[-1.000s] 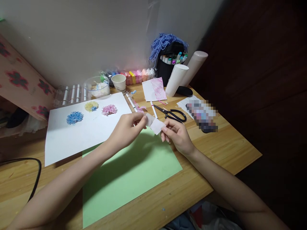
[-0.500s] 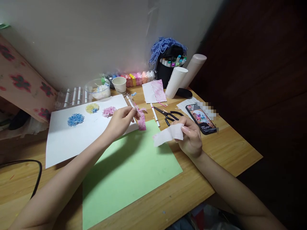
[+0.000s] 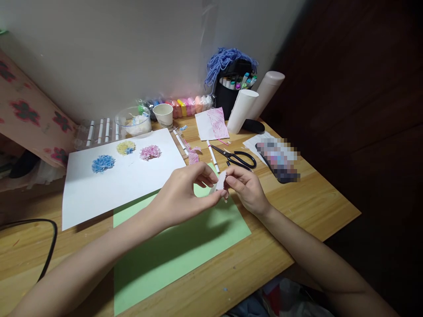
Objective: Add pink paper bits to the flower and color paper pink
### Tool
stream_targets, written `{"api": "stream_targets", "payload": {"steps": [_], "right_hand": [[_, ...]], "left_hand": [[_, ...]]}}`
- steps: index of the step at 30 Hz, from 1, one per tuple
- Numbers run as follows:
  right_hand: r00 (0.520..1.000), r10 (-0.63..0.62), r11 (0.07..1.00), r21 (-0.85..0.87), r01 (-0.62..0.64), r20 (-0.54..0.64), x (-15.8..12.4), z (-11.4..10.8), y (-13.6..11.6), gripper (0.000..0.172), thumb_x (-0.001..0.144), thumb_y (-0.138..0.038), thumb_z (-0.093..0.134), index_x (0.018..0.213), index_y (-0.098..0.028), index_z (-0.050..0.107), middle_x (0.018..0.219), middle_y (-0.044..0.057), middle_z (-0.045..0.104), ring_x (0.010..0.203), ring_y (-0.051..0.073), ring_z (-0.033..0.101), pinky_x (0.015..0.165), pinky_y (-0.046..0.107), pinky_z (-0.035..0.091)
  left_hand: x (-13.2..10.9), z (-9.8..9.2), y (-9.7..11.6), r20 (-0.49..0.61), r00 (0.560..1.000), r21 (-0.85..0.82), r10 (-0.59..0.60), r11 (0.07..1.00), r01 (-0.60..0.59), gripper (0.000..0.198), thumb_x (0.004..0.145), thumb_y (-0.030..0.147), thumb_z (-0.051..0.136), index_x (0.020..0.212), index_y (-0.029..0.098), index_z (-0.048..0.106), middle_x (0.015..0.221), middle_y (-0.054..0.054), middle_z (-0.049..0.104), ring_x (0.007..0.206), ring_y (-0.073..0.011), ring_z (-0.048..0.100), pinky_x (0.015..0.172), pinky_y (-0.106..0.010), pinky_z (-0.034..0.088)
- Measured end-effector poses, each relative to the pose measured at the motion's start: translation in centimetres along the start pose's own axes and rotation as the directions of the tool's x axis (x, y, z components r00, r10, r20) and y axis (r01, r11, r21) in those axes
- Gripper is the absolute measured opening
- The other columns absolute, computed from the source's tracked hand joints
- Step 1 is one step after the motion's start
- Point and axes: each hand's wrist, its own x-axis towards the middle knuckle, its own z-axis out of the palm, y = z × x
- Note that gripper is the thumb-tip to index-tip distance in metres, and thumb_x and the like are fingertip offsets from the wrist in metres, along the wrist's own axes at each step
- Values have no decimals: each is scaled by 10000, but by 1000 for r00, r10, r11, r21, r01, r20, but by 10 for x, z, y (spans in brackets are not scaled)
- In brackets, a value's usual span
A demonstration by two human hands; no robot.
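A small strip of thin white paper (image 3: 221, 180), seen folded or edge-on, is between my two hands over the green sheet (image 3: 175, 251). My right hand (image 3: 249, 189) pinches its right side between thumb and fingers. From the left, my left hand (image 3: 188, 189) curves round the strip, its thumb and fingertips on the paper; part of the strip is hidden behind them. Just beyond lie a pink-coloured paper strip (image 3: 194, 156), a white marker (image 3: 213, 156) and black-handled scissors (image 3: 235, 156).
A white sheet (image 3: 99, 198) at left bears blue (image 3: 103, 164), yellow (image 3: 126, 148) and pink (image 3: 150, 152) crumpled-paper clusters. Behind stand a clear bowl (image 3: 134, 125), a paper cup (image 3: 163, 115), a black marker holder (image 3: 224, 103) and a white cylinder (image 3: 243, 112). A phone (image 3: 277, 163) lies right.
My left hand has moved right and nearer, away from the pink strip, to meet my right hand at the white strip. The strip, earlier spread out, now looks folded or turned edge-on.
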Motion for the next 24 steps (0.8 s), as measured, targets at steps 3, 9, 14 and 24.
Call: {"api": "stream_targets", "payload": {"steps": [3,9,14,24], "right_hand": [[1000,5,1000,-17,-4,5,1,1,-1,208,852,-372,606,754,-189,579,637,-6,611,516,106,571,489,238,510],[1000,-10,1000,21,9,25,0,2,-1,154,862,-297,598,766,-178,580,626,-16,596,530,89,565,496,211,505],[998,-5,1000,-30,3,-56,-2,3,0,170,788,-286,690,795,-187,552,713,-13,610,586,89,585,519,202,503],[999,-26,998,-57,24,-42,-2,3,-1,186,778,-295,706,802,-197,550,808,18,631,700,114,611,584,217,520]], "left_hand": [[1,1,0,12,1000,-27,-13,1000,13,130,788,270,626,854,165,586,846,-34,672,770,-143,630,754,-277,526],[0,-1,3,56,998,-79,-27,996,31,83,840,231,556,850,157,591,831,-30,684,761,-137,640,725,-252,515],[4,-4,0,84,992,-147,-95,983,106,165,889,252,495,828,160,617,804,-13,684,757,-124,633,710,-231,491],[16,-6,-16,235,947,-417,-219,857,301,228,800,367,634,808,139,650,793,-35,672,763,-138,632,727,-262,513]]}}
